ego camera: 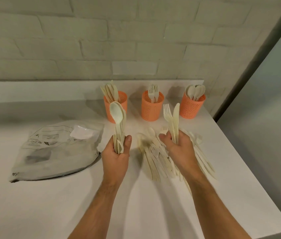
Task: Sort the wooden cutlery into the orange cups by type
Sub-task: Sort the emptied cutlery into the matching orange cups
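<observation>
Up front, the only writing sits on the grey bag (57, 149) lying flat at the left of the tabletop (33, 204): black print and small symbols beside a white label, all too blurred to read. No brand shows on anything else.

Three orange cups stand in a row near the back edge, before a white brick wall (84, 40). The left cup (119, 104) holds knives, the middle cup (151, 107) holds forks, and the right cup (192, 106) holds spoons, each leaning out above the rim.

The left hand (117, 156) is closed around a bundle of spoons (117, 116), held upright; its fingers wrap the handles, and the top spoon bowl partly hides the left cup. The right hand (179, 145) grips a fork (167, 112) and a knife (176, 114) together, both pointing up, with its thumb free and stretched leftward.

Under and around the right hand lies the unsorted pile (157, 161) of cutlery, spread on the tabletop between the two forearms and out to the right edge. The right forearm covers part of it, and the pile looks smeared by motion blur.
</observation>
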A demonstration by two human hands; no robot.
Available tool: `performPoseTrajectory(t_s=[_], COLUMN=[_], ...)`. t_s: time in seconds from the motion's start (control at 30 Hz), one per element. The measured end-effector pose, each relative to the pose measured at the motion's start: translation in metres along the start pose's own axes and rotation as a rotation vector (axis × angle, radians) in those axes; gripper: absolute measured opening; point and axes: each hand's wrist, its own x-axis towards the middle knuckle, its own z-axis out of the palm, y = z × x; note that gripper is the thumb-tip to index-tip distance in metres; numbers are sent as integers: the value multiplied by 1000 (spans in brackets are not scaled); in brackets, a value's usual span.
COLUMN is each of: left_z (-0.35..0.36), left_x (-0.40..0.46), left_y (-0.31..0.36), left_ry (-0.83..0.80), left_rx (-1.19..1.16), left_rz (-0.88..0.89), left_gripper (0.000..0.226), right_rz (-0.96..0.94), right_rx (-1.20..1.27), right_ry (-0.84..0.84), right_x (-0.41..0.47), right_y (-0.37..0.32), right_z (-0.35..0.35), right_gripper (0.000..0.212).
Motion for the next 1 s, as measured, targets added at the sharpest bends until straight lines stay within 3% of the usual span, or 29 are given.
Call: performPoseTrajectory(t_s=[0.1, 0.2, 0.33, 0.47, 0.6, 0.7, 0.83, 0.9, 1.0], left_z=[-3, -8, -13, -15, -20, -21, -21, -18, -13], left_x=[1, 0, -2, 4, 5, -3, -4, -4, -7], left_y=[8, 0, -19, -7, -8, -22, -25, -19, -12], left_ry=[23, 15, 6, 11, 42, 41, 39, 39, 62], left_rx=[-44, -62, -6, 24, 25, 68, 19, -55, -162], left_rz=[78, 84, 57, 21, -4, -45, -162, -223, -327], left_gripper=[13, 11, 12, 14, 13, 16, 12, 13, 2], right_rz=[-72, -116, -77, -38, -113, -64, -25, 30, 268], right_rx=[296, 440, 358, 296, 304, 213, 122, 61, 82], right_ry=[55, 82, 79, 57, 41, -29, -106, -180, -333], right_x=[-4, -5, -11, -13, -10, -13, -7, -2, 4], right_y=[-5, -10, 7, 24, 21, 36, 38, 29, 18], right_z=[16, 40, 72, 88, 92, 99, 100, 98, 91], right_gripper=[41, 44, 45, 26, 36, 13, 5, 15, 32])
